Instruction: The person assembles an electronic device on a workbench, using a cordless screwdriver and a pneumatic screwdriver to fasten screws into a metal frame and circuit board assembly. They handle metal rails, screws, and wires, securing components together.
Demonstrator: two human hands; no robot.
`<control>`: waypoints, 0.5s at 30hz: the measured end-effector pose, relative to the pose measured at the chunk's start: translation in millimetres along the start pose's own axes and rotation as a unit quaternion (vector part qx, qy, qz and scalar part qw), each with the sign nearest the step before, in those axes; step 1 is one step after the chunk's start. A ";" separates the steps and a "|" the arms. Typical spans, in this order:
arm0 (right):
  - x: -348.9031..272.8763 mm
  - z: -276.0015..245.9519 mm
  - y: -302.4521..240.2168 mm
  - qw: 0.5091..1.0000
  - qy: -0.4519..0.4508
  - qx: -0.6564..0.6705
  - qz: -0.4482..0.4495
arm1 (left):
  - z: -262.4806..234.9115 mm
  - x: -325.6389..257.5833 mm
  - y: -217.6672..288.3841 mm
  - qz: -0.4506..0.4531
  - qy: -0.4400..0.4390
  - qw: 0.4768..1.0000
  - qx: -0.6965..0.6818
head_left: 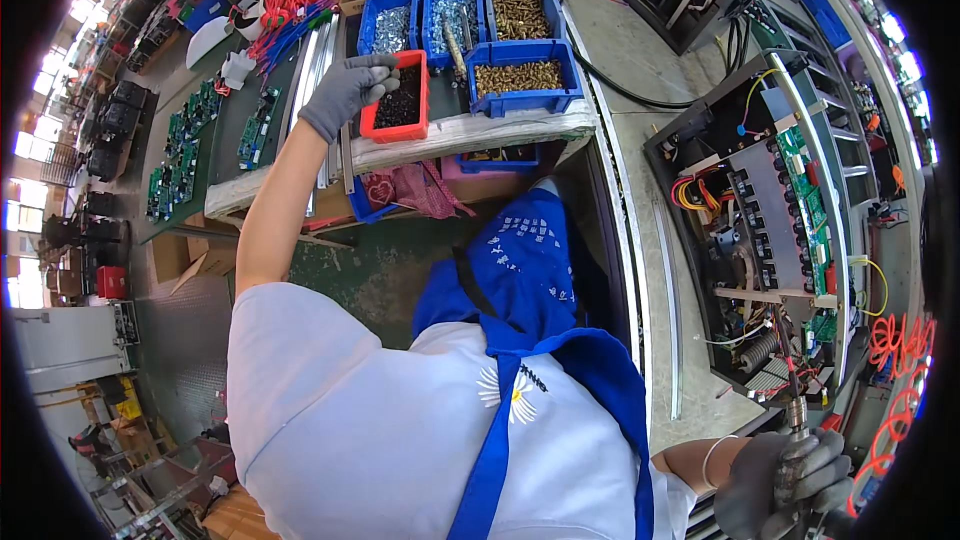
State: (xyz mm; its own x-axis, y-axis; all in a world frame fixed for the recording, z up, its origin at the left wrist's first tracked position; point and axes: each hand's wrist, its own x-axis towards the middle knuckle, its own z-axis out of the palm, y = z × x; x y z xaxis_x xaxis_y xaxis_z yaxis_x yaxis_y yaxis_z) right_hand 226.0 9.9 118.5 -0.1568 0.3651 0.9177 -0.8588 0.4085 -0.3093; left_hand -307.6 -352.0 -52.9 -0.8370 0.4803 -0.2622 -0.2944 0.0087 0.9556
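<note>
From the camera on my head, I see my left hand (350, 95) in a grey glove, at the left side of a red bin (424, 90). The bin sits at the near edge of the bench (505, 127), and lots of tiny black parts (400, 108) lie in it. They look like little screws to me. My left fingers are bent and close together at the tips. I cannot tell if they hold a tiny part or if they touch the ones in the bin. Just to the right of the red bin are blue bins (530, 103) with gold and silver bits in them.

My right hand (812, 470) is far off to my right, in a grey glove too. It is wrapped tight around a tool (797, 412) with a shiny metal neck. A curly red hose (895, 345) hangs near that hand. The tool's thin end points to the open machine box (765, 215), full of wires and boards.

I think I am at the step of getting a small part from the red bin. The next move seems to need a gentle pinch on the left, with the tool kept steady on the right.
</note>
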 end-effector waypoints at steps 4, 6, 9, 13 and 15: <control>5.8 22.9 2.9 0.994 -0.085 0.021 0.063 | 5.1 -9.3 0.6 0.022 0.086 0.987 0.136; 7.4 29.4 5.8 0.995 -0.078 -0.011 0.056 | 5.7 -13.7 1.7 0.044 0.113 0.981 0.153; 0.3 33.1 6.3 0.996 0.014 -0.079 0.025 | 22.1 -14.4 11.2 0.090 0.087 0.989 0.083; 18.4 36.7 15.0 0.986 -0.121 -0.062 0.095 | 43.3 -17.5 -10.7 0.024 -0.157 0.919 -0.362; 21.5 52.3 25.4 0.991 -0.117 -0.002 0.065 | 125.0 -28.4 -15.8 -0.032 -0.205 0.899 -0.385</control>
State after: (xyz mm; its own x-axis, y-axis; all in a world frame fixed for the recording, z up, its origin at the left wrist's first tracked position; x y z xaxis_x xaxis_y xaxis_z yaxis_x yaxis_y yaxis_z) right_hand 175.4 -15.6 143.4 -0.3754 0.2107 0.9026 -0.8216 0.3751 -0.4293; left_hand -221.6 -256.2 -43.8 -0.6125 0.7853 -0.0906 -0.7004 -0.4860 0.5228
